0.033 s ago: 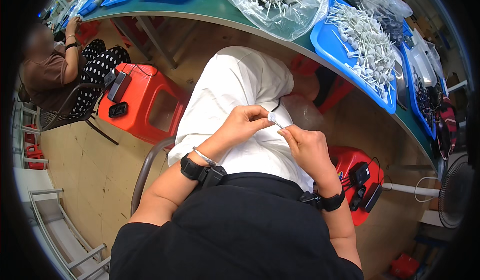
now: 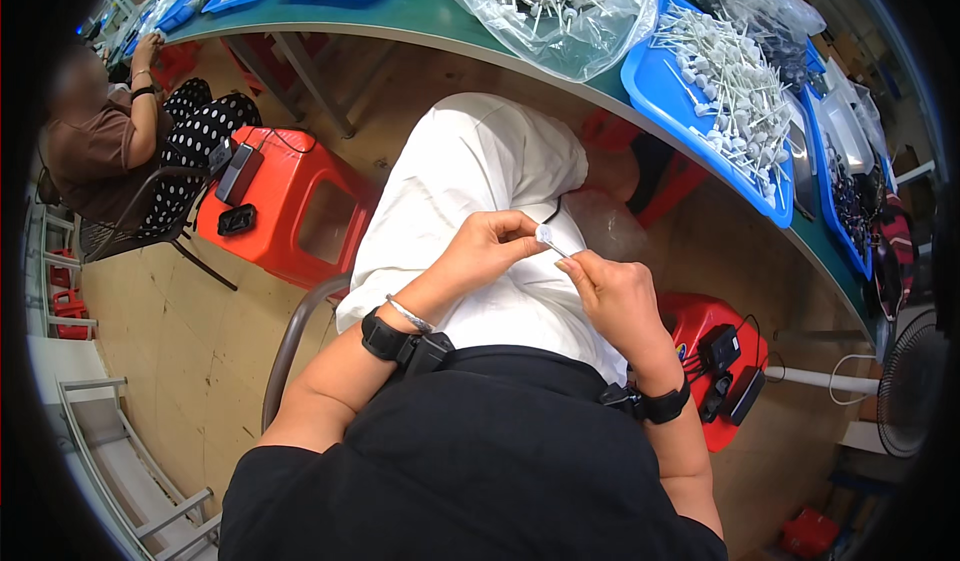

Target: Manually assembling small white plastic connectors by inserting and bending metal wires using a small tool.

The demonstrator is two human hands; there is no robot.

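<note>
Over my lap, my left hand (image 2: 487,253) pinches a small white round-headed piece (image 2: 543,234) between thumb and fingers. My right hand (image 2: 618,296) is closed, thumb against forefinger, on a thin grey rod (image 2: 558,252) that reaches to the white head. Whether the rod is the piece's own stem or a separate slim tool, I cannot tell. Both hands are held close together above my white trousers (image 2: 470,171). Many similar white-headed pieces with thin stems lie heaped in a blue tray (image 2: 645,86) on the table ahead to the right.
On the green table (image 2: 430,11), a clear plastic bag (image 2: 560,51) holds more white pieces; another blue tray (image 2: 825,176) carries dark items. Red stools with black devices stand left (image 2: 275,221) and right (image 2: 690,316). A fan (image 2: 912,386) is far right. A seated person (image 2: 100,156) works far left.
</note>
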